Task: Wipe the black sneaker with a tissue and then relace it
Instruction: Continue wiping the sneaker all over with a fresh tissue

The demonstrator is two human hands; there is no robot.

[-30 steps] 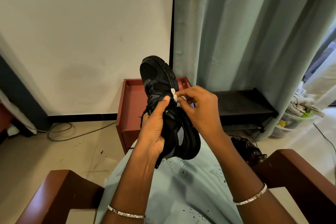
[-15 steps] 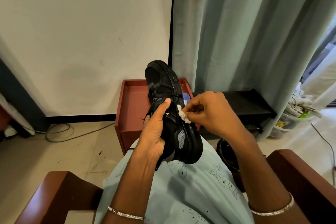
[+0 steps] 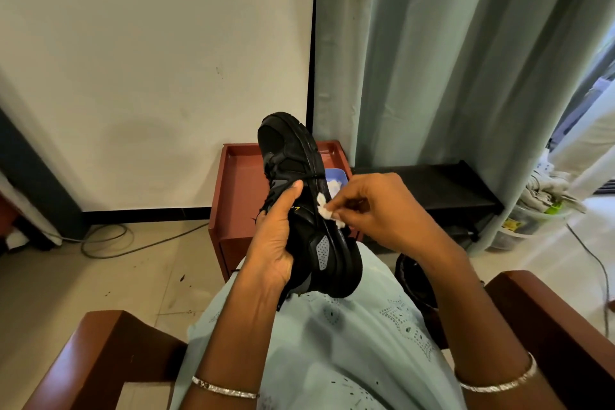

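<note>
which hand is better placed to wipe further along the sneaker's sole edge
Right. The right hand already pinches the tissue against the black sneaker at its sole edge, while the left hand grips the upper and is probably needed to steady it.

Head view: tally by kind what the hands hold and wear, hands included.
Sneaker: 1
Tissue: 1
Hands: 2, left hand, right hand
Bangles: 2, left bangle, right bangle
Total: 6
</note>
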